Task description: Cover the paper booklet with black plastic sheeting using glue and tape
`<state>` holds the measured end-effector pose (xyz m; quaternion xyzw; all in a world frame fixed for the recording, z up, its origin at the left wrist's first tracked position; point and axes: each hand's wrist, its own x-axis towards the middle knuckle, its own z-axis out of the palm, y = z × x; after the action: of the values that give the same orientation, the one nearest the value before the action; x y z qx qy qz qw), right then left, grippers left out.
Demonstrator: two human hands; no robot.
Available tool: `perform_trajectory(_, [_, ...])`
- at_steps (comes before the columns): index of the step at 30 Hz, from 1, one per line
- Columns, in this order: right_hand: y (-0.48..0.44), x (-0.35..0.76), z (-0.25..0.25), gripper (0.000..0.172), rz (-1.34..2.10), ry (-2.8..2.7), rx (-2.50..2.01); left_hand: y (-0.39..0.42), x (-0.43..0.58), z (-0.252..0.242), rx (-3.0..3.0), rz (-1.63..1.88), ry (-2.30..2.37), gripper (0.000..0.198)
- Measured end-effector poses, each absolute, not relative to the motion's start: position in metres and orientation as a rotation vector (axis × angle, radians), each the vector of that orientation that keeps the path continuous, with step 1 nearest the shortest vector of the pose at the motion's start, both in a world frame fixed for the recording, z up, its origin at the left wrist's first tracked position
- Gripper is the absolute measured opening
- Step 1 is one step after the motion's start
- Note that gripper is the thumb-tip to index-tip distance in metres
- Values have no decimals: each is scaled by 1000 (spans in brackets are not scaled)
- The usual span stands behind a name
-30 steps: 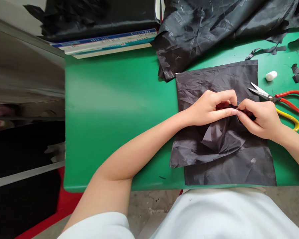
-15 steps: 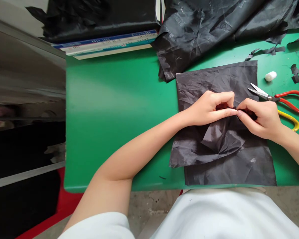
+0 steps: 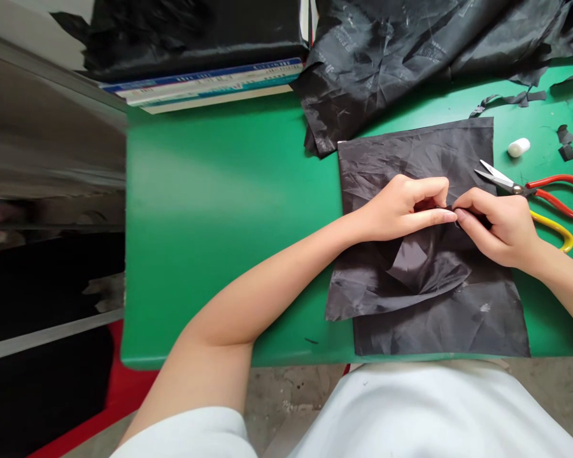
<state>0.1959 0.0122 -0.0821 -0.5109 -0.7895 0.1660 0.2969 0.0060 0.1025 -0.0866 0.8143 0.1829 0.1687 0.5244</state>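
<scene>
The step in hand looks like fine fingertip work on a raised fold of the glossy black fabric [image 3: 424,267], spread on the green worktop [image 3: 219,210] at about 3 o'clock from the view's centre. The left hand [image 3: 410,205] and right hand [image 3: 506,228] meet over it, thumb and bent fingers of each pinching the fabric (just what sits between the tips is hidden). Scissors [image 3: 517,189] lie at 3 o'clock from that meeting point, blade tips over the fabric. The next move seems to call for steady, closely matched pinches
</scene>
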Motion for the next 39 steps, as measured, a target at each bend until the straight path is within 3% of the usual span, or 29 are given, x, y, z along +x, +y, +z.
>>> perform_trajectory(12, [9, 196, -91, 10, 239, -2143, -1398, 102, 7, -82, 1891, 378, 481, 53])
perform_trajectory(31, [11, 200, -79, 11, 502, -2170, -1381, 102, 7, -83, 1957, 365, 489, 55])
perform_trajectory(39, [8, 196, -82, 15, 399, -2192, -1387, 101, 7, -83, 1947, 366, 493, 56])
